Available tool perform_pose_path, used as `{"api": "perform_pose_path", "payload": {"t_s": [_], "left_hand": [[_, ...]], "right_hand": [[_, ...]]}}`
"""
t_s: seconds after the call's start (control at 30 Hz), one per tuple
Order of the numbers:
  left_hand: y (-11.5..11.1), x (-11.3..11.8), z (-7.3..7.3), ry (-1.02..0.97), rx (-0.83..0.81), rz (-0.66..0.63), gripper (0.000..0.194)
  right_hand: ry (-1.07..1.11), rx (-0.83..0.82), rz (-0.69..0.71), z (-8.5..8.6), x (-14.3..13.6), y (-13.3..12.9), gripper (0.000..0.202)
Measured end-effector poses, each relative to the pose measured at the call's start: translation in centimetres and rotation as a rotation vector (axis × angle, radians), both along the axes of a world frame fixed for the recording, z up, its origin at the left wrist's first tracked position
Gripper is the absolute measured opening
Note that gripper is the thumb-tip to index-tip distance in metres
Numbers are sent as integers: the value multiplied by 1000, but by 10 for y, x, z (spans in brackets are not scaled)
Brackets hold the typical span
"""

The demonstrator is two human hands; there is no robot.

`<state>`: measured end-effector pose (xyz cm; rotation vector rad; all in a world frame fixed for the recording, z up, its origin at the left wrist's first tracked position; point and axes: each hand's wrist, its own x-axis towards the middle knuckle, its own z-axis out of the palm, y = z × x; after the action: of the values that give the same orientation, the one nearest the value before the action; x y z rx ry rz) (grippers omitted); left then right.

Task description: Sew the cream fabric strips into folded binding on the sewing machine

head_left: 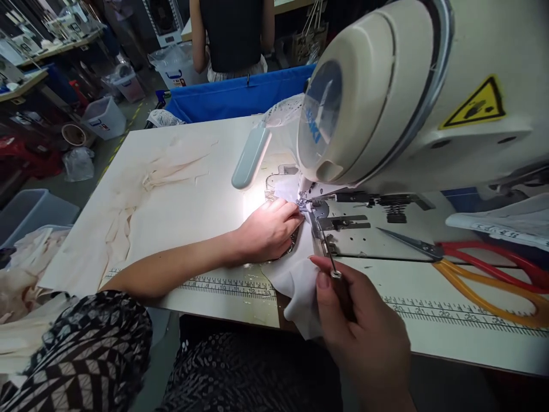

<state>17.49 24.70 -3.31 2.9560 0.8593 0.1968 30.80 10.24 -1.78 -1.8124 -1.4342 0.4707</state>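
Note:
White fabric [302, 283] lies under the needle area of a sewing machine [373, 97] and hangs over the table's front edge. My left hand [270, 229] rests on the fabric just left of the needle, its fingers pressed together and curled down; the fingertips are partly hidden. In my right hand [360, 326] is an awl [342, 289] with a dark handle, gripped between thumb and fingers. Its thin metal shaft points up toward the presser foot, over the fabric.
Scissors [441, 252] with red and orange handles lie right of the machine bed. Pale fabric strips [124, 229] lie on the table's left. A grey-green lamp [251, 157] stands beside the machine head. A person [234, 37] is beyond the blue cloth [240, 94].

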Motion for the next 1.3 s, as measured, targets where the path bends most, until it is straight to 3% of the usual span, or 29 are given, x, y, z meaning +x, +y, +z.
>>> {"api": "perform_pose_path", "payload": {"t_s": [0.1,0.23,0.3,0.4,0.57,0.87,1.3], "left_hand": [[2,8,2,76,85,-23,29],[5,16,7,163,137,-21,26],[7,15,7,103,82,79,21],[12,8,-1,-156,-110,221,18],[17,0,-13,-491,-358,249,15],[18,3,-10,-522,-457,274,15],[20,3,-15,-554,-524,252,17]], "right_hand": [[-97,134,137,6,-8,0,28],[-179,314,328,-1,-12,-3,29],[-195,304,279,-8,-11,-7,29],[-226,201,123,-18,-2,-9,29],[-373,130,-4,-32,16,5,33],[-531,279,-36,-35,14,23,33],[-524,294,-48,-37,14,27,29]]}}
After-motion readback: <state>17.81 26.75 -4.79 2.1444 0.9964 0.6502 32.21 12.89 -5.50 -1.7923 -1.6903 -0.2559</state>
